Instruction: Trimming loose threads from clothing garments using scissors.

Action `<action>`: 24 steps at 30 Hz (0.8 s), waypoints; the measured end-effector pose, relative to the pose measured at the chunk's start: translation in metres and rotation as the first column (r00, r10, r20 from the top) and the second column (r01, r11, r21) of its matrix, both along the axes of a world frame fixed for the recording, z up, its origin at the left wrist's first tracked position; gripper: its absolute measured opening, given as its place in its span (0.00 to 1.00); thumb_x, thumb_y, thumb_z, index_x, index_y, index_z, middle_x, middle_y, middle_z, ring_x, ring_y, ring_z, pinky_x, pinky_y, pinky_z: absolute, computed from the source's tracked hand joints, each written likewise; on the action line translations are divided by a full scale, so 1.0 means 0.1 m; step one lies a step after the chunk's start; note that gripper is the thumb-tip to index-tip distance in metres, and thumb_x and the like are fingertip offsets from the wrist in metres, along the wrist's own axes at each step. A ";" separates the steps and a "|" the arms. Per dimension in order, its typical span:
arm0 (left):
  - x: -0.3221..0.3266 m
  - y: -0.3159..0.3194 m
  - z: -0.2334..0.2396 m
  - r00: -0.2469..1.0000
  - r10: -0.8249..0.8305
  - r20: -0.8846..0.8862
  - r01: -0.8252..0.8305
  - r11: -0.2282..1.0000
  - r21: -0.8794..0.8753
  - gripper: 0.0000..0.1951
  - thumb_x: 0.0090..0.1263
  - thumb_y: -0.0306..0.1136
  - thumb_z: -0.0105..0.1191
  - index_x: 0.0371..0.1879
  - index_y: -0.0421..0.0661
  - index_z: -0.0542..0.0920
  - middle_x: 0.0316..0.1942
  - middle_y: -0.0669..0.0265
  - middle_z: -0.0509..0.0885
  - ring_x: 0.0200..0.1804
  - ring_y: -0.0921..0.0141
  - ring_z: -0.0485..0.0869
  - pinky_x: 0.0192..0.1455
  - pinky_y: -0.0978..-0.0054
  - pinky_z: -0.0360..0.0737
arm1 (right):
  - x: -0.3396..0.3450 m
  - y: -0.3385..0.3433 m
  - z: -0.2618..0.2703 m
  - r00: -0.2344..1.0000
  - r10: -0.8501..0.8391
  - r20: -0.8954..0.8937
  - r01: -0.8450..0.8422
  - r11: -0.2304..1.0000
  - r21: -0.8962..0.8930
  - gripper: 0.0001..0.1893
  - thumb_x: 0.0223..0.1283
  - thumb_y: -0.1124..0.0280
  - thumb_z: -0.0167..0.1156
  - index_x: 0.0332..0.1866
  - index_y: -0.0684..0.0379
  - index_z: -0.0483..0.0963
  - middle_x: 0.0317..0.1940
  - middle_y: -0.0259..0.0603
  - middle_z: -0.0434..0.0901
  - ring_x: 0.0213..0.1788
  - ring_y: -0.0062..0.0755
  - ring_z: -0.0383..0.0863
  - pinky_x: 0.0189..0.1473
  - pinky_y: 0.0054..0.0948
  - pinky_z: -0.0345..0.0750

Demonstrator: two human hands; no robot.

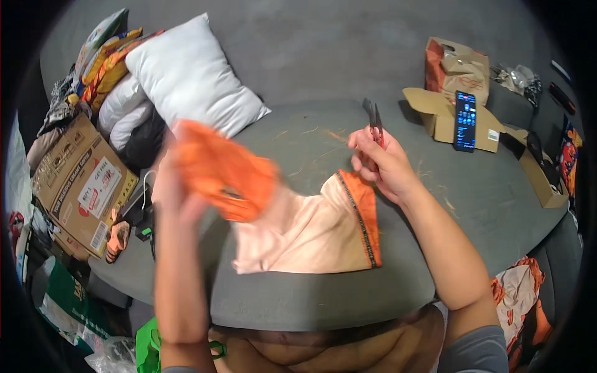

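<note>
An orange and cream fabric piece [308, 233] lies partly on the grey padded surface, with its orange end lifted at the left. My left hand [182, 186], blurred, grips that raised orange part. Along the right end of the cloth runs a dark stitched seam beside an orange band. Just above that end, my right hand [380, 161] holds small thread snips [375, 123] with red on the handle, their blades pointing up and away. Loose orange threads [338, 136] are scattered on the surface around the cloth.
A white pillow [191, 70] and a printed cardboard box [84, 186] stand at the left. On the right are an open small carton [443, 126] with a lit phone [465, 121] against it, a paper bag [461, 70], and more orange and cream cloth [517, 293] at lower right.
</note>
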State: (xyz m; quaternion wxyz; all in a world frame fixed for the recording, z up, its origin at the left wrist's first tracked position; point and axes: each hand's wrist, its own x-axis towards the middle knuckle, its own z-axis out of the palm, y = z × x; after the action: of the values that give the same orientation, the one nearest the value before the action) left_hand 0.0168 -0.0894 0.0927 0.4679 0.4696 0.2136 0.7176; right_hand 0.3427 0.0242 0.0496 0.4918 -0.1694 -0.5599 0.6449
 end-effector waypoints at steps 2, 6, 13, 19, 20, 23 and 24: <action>0.27 -0.86 0.37 0.871 0.395 -0.292 -0.166 0.796 0.582 0.28 0.68 0.37 0.55 0.66 0.42 0.68 0.62 0.56 0.74 0.62 0.64 0.76 0.64 0.63 0.75 | 0.37 0.05 0.08 0.997 -0.082 0.007 0.082 0.996 0.030 0.08 0.70 0.63 0.57 0.38 0.52 0.67 0.32 0.28 0.72 0.23 0.13 0.67 0.19 0.14 0.56; -0.39 -1.64 1.41 0.647 0.578 -0.498 -0.231 0.771 0.594 0.28 0.70 0.39 0.54 0.67 0.45 0.67 0.66 0.54 0.69 0.65 0.63 0.72 0.68 0.64 0.71 | 0.74 -0.25 0.09 0.980 -0.197 -0.002 0.196 0.974 0.114 0.10 0.69 0.60 0.58 0.36 0.53 0.69 0.27 0.27 0.72 0.19 0.12 0.66 0.18 0.15 0.56; 0.67 -2.30 2.09 0.469 0.560 -0.683 -0.023 0.781 0.624 0.27 0.66 0.41 0.58 0.61 0.41 0.73 0.59 0.57 0.77 0.57 0.66 0.79 0.64 0.71 0.74 | 1.31 -0.36 0.25 0.962 -0.265 -0.066 0.273 0.932 0.240 0.12 0.69 0.59 0.58 0.34 0.53 0.70 0.23 0.26 0.71 0.17 0.11 0.63 0.18 0.15 0.56; 0.93 -3.08 2.56 0.741 0.217 -0.635 0.034 0.933 0.359 0.22 0.72 0.40 0.51 0.61 0.41 0.74 0.57 0.60 0.78 0.56 0.70 0.80 0.62 0.73 0.75 | 1.72 -0.68 0.32 0.924 -0.358 -0.137 0.378 0.910 0.172 0.13 0.69 0.60 0.58 0.32 0.53 0.68 0.23 0.26 0.70 0.17 0.11 0.62 0.19 0.15 0.57; 0.60 -3.15 2.89 0.752 0.155 -0.641 0.051 0.955 0.291 0.21 0.74 0.40 0.49 0.61 0.41 0.74 0.57 0.61 0.78 0.56 0.70 0.79 0.63 0.73 0.74 | 1.71 -0.81 0.31 0.911 -0.383 -0.150 0.402 0.907 0.128 0.13 0.69 0.60 0.58 0.32 0.53 0.67 0.23 0.26 0.70 0.17 0.11 0.62 0.19 0.15 0.57; 0.56 -3.54 2.92 0.776 0.016 -0.630 0.098 0.984 0.146 0.20 0.77 0.40 0.46 0.62 0.42 0.73 0.58 0.62 0.78 0.57 0.71 0.79 0.63 0.73 0.74 | 1.68 -1.22 0.31 0.912 -0.376 -0.166 0.402 0.901 0.165 0.13 0.69 0.61 0.58 0.31 0.53 0.66 0.24 0.28 0.71 0.17 0.12 0.62 0.19 0.15 0.57; 0.70 -3.57 2.79 0.799 0.179 -0.573 -0.072 0.976 0.205 0.19 0.78 0.39 0.45 0.61 0.41 0.74 0.56 0.62 0.78 0.56 0.72 0.79 0.61 0.73 0.75 | 1.67 -1.38 0.30 0.911 -0.377 -0.168 0.404 0.896 0.182 0.13 0.69 0.61 0.58 0.31 0.53 0.66 0.24 0.29 0.71 0.17 0.12 0.62 0.19 0.15 0.57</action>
State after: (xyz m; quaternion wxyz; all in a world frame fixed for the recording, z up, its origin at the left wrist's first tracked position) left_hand 0.0869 -0.4465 0.3721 0.2874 0.6922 0.3154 0.5821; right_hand 0.5100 -0.1138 0.0796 0.6618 -0.1830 -0.5470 0.4789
